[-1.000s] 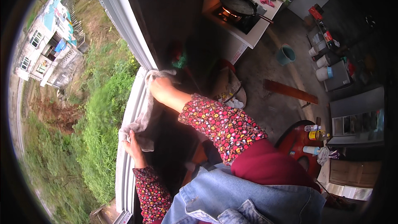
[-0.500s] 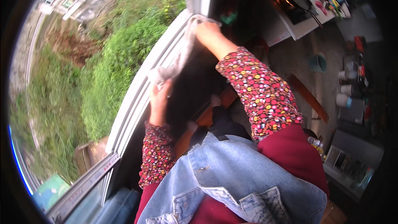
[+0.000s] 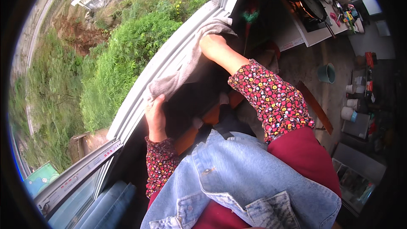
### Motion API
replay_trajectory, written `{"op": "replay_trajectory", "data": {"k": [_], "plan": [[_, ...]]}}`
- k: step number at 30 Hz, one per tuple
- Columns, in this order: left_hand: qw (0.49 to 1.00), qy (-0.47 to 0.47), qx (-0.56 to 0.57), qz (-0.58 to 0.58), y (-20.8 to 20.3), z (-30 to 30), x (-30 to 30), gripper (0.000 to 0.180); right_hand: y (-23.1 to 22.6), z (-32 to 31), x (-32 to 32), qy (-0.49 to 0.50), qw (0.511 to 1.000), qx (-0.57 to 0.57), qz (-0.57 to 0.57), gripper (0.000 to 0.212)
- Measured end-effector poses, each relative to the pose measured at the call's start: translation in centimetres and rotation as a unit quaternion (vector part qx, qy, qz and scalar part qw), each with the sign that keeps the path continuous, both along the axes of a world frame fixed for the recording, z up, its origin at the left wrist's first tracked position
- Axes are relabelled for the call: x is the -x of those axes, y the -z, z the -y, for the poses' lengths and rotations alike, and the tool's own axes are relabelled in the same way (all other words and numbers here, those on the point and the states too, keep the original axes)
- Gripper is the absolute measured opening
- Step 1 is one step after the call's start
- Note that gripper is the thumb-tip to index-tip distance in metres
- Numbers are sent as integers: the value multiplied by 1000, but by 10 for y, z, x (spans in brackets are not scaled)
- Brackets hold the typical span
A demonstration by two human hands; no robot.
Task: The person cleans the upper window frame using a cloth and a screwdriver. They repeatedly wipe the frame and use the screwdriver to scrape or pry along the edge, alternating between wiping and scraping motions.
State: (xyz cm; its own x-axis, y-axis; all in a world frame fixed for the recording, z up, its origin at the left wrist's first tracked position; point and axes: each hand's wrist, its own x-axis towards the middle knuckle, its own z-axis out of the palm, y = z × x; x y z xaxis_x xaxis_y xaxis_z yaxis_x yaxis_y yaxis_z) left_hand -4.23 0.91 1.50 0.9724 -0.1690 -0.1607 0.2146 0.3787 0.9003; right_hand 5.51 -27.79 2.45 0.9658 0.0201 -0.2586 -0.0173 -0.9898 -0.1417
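We look from a single camera worn on the head, tilted steeply down and leaning out toward an open window frame. The fisheye lens bends the frame into a curve and rings the picture in black. Our own chest and forearms fill the lower middle, very near. To our left the view drops to a green slope far below; to our right it takes in a kitchen floor.

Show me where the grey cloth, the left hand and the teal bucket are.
grey cloth (image 3: 186,65), head view, on the middle of the fabric lying along the window frame.
left hand (image 3: 155,116), head view, on the back of the hand at the cloth's lower end.
teal bucket (image 3: 327,73), head view, on its rim, on the floor.
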Motion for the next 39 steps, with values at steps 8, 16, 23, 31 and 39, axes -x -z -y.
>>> {"op": "replay_trajectory", "data": {"k": [8,16,23,31,39], "plan": [[974,-182,-124,-42,2,-88,24,24,-9,-88,43,-136,990,-43,-2,24],[840,-220,-495,-13,60,-67,-1,26,-7,-95,41,-252,961,-117,-15,21],[850,-305,-425,-55,101,-123,-2,25,-7,-197,49,-197,883,-337,-261,43],[942,-276,189,2,12,-130,17,29,19,-152,86,61,525,-764,-370,44],[942,-266,202,41,-29,-118,-3,34,-32,-89,56,99,515,-842,-128,38]]}}
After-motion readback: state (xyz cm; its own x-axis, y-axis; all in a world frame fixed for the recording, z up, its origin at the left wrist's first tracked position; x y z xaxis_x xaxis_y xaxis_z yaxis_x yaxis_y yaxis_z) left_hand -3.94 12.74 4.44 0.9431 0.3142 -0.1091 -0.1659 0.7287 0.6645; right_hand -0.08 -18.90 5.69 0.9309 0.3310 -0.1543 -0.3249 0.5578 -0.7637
